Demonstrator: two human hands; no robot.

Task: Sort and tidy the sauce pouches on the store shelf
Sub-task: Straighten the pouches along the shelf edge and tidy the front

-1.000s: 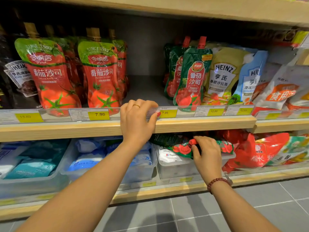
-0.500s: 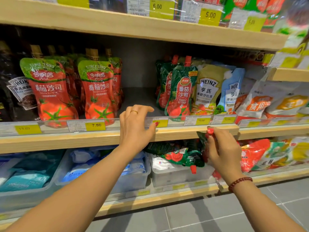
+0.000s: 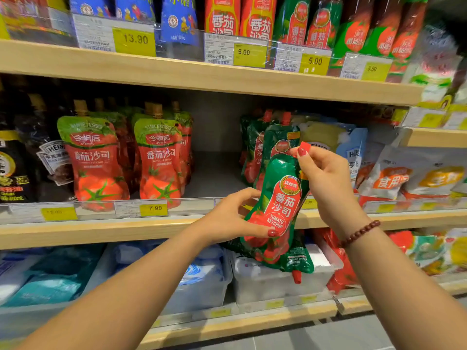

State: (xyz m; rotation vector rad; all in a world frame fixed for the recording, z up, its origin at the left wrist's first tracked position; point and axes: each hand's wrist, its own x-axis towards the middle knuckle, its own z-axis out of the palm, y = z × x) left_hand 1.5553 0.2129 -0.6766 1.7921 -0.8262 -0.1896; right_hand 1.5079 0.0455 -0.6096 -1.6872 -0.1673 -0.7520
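A green and red tomato ketchup pouch [image 3: 280, 198] is held upright in front of the middle shelf [image 3: 101, 231]. My right hand [image 3: 326, 180] pinches its red cap at the top. My left hand [image 3: 232, 218] grips its lower left side, thumb on the front. Behind it, matching green ketchup pouches [image 3: 255, 147] stand on the middle shelf. Another green pouch [image 3: 293, 261] lies cap-down on a clear bin [image 3: 278, 284] on the lower shelf. Red pouches with green tops [image 3: 159, 157] stand at the left of the middle shelf.
Between the red pouches and the green ones is a bare gap of shelf [image 3: 214, 178]. Heinz pouches [image 3: 353, 152] and white packets [image 3: 394, 175] crowd the right. Dark bottles [image 3: 15, 168] stand far left. The top shelf [image 3: 202, 77] carries more pouches; price tags line the edges.
My right hand lifted a green ketchup pouch from the lower shelf up in front of the middle shelf. My left hand left the shelf edge and took the pouch's lower side.
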